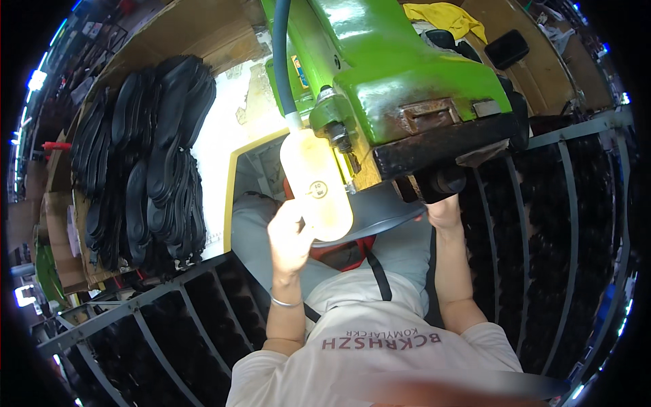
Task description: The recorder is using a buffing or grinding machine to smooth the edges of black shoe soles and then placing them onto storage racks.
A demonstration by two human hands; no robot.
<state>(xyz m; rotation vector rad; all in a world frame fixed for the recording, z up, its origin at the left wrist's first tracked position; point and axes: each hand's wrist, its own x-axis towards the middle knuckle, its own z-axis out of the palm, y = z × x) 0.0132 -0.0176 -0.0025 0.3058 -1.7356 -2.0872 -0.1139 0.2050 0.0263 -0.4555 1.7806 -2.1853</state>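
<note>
My left hand (287, 237) is closed at the lower left edge of a pale yellow, long, round-ended piece (327, 210) with a small round mark. This piece hangs in bright light below the end of a blue-grey hose (280, 61); whether the two are joined I cannot tell. Over it leans a green machine (386, 61) with a dark front edge. My right hand (445, 211) is raised beneath the machine's right end, just under a black round knob (447, 182). Its fingers are mostly hidden there. Between my hands curves a dark grey, smooth-edged part (380, 214).
Stacks of black shoe soles (152, 156) lie on the white tabletop (220, 176) at left, beside cardboard. Metal racks (169, 325) with dark contents flank me on both sides. A yellow cloth (451, 19) and a black phone-like slab (506, 49) lie behind the machine.
</note>
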